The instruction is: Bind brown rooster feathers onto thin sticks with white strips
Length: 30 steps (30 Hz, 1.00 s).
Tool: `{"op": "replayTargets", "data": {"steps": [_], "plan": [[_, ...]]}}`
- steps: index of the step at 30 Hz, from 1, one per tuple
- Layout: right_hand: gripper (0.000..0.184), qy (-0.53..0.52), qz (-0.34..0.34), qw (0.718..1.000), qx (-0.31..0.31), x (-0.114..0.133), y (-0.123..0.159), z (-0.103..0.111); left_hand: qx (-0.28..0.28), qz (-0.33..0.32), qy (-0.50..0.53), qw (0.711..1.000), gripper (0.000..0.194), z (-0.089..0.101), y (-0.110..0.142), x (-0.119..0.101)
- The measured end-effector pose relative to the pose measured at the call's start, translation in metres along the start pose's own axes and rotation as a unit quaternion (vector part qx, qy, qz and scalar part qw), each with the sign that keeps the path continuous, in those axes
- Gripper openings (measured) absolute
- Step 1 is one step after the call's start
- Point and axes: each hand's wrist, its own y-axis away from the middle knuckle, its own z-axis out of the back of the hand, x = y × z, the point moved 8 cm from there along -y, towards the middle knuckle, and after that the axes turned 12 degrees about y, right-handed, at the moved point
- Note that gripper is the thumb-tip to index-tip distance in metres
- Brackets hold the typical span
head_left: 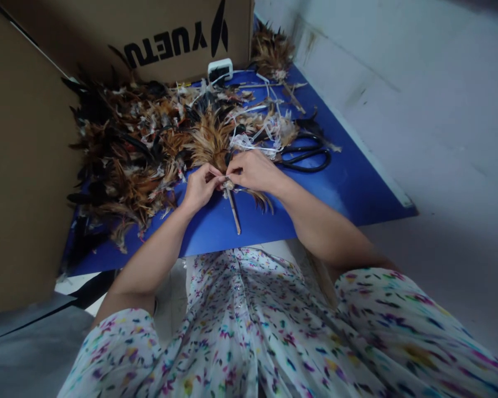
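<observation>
A feather duster (211,138), a bundle of brown feathers bound on a thin wooden stick (233,213), lies in front of me with its stick pointing towards me. At the binding, my left hand (201,187) is closed in a pinch. Close against it, my right hand (253,170) pinches too. A thin pale string (226,176) seems to run between the fingertips, partly hidden by the fingers. Just beyond my right hand lies a tangle of white plastic string (257,135). Black-handled scissors (309,157) rest to its right, their blades mostly hidden.
Loose brown and black feathers (136,143) cover the left of the blue table (348,188). Another feather duster (274,52) lies at the back corner, near a white-framed object (220,71). Cardboard boxes (170,27) stand behind and left; a wall (419,110) rises at right.
</observation>
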Motion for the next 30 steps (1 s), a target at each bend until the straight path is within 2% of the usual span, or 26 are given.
{"op": "replayTargets", "data": {"steps": [4,7,13,17,23,27,30], "plan": [[0.019,0.011,0.013,1.000,0.010,0.003,0.002,-0.002,-0.008,0.029,0.049,0.998,0.042,0.001,0.000,0.002],[0.019,0.017,0.018,1.000,0.009,0.004,0.002,-0.005,-0.012,0.042,0.065,0.997,0.049,0.001,0.001,0.002],[0.016,-0.025,0.049,0.998,-0.013,0.004,0.000,-0.005,-0.010,0.024,0.023,0.999,0.041,0.002,0.000,-0.001],[0.021,-0.134,0.010,0.991,-0.023,-0.005,-0.002,-0.004,-0.009,0.010,-0.008,1.000,0.031,0.001,-0.001,-0.004],[0.022,-0.199,-0.004,0.980,-0.031,-0.009,-0.005,-0.010,-0.006,-0.080,-0.135,0.988,0.014,-0.001,0.006,-0.025],[0.021,-0.190,-0.002,0.981,-0.037,-0.008,-0.006,-0.011,0.007,-0.171,-0.220,0.960,0.004,-0.005,0.012,-0.040],[0.022,-0.190,-0.009,0.981,-0.040,-0.010,-0.007,-0.012,0.031,-0.234,-0.268,0.934,0.005,-0.009,0.015,-0.046]]}}
